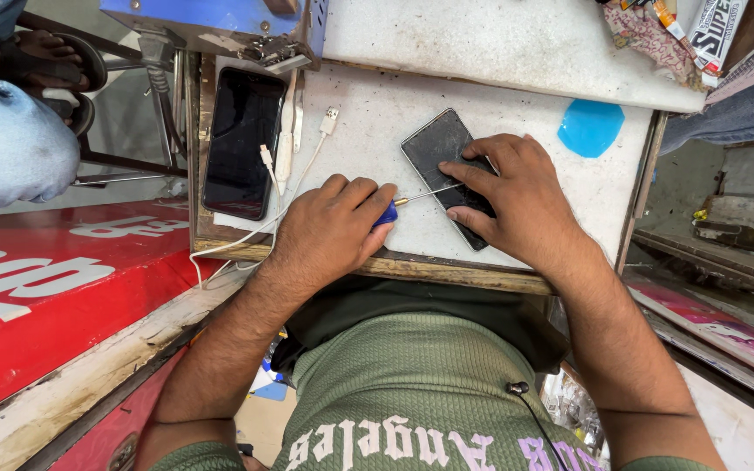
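Observation:
My left hand [333, 228] grips a small screwdriver [412, 201] with a blue handle; its thin metal shaft points right toward a dark phone [436, 146]. The phone lies at an angle on the white worktop [377, 122], screen side hidden or dark. My right hand [517, 196] rests flat on the phone's lower half, fingers spread and pressing it down. The screwdriver tip sits at the phone's left edge, close to my right index finger.
A second black phone [243, 142] lies at the worktop's left edge beside white cables [294, 144]. A blue patch [590, 127] marks the far right. A blue machine [211, 22] stands at the back, a red board [54, 279] to the left. Another person's foot [45, 61] shows top left.

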### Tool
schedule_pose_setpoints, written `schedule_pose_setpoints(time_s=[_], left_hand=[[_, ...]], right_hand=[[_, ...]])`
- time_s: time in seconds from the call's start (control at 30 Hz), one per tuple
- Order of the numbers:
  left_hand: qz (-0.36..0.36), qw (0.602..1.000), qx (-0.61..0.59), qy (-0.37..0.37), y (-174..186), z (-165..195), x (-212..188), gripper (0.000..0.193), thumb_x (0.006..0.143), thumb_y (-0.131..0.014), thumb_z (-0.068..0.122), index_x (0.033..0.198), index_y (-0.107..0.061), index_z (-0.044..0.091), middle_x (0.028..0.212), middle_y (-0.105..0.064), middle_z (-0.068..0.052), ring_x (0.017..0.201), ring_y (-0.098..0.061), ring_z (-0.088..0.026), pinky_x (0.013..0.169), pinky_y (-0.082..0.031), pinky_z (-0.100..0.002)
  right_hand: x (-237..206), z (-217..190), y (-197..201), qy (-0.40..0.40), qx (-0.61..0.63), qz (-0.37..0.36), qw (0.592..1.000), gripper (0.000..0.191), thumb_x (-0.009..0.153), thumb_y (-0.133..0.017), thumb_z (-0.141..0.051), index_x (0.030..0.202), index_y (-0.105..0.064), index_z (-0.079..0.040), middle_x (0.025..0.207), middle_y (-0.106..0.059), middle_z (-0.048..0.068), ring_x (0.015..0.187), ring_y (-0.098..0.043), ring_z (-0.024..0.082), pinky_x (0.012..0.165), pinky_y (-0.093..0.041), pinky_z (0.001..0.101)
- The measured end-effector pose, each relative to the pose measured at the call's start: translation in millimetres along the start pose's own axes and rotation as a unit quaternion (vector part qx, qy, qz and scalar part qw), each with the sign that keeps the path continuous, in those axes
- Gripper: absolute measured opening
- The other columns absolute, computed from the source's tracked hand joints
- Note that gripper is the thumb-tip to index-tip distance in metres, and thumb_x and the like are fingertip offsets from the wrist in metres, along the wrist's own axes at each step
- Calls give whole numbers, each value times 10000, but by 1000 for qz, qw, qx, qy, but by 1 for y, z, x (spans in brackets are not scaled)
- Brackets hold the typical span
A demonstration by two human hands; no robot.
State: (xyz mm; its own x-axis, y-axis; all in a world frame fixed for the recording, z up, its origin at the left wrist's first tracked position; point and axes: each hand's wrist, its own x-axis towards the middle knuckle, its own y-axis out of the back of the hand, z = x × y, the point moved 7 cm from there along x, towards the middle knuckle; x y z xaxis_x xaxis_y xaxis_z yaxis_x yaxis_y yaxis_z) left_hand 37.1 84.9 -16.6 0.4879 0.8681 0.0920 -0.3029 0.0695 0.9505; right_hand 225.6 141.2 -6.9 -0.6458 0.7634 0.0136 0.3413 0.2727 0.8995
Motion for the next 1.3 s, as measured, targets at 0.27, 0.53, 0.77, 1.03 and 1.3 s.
schedule_pose_setpoints(time_s=[0.27,0.53,0.77,1.03,1.3], left_hand=[[-7,1000,10,-4,-4,-2,0,536,886,-795,398,1305,-655,93,1066,-637,-49,906,-638,-193,612,-588,-330],[-10,1000,5,-4,-3,-1,0,529,893,-787,397,1305,-661,91,1070,-639,-48,912,-639,-197,635,-593,-335],[-8,1000,-6,-12,-1,0,1,501,901,-774,394,1294,-672,100,1078,-642,-41,926,-627,-195,664,-594,-334],[-9,1000,-19,-11,-2,0,-1,493,908,-768,391,1290,-678,94,1092,-644,-43,931,-620,-198,681,-589,-338],[-11,984,-176,29,26,-8,-19,443,918,-759,312,1296,-669,100,1162,-685,-89,984,-706,-290,804,-595,-422]], right_hand=[[-1,0,-1,1,-4,1,1000,585,756,-881,-362,1292,-746,-173,1290,-619,106,1252,-534,304,1119,-400,509],[-1,2,-2,-7,11,-7,1000,594,762,-877,-358,1309,-738,-172,1313,-618,100,1258,-533,302,1109,-414,499],[0,2,-1,3,-3,2,1000,596,742,-888,-360,1292,-748,-179,1294,-624,95,1249,-539,301,1100,-417,500],[1,-1,1,6,-19,6,1000,601,734,-893,-356,1290,-748,-180,1295,-624,91,1244,-544,298,1113,-413,503],[2,1,-1,-9,-26,-33,999,609,730,-881,-360,1289,-730,-170,1300,-632,109,1238,-550,327,1066,-442,485]])
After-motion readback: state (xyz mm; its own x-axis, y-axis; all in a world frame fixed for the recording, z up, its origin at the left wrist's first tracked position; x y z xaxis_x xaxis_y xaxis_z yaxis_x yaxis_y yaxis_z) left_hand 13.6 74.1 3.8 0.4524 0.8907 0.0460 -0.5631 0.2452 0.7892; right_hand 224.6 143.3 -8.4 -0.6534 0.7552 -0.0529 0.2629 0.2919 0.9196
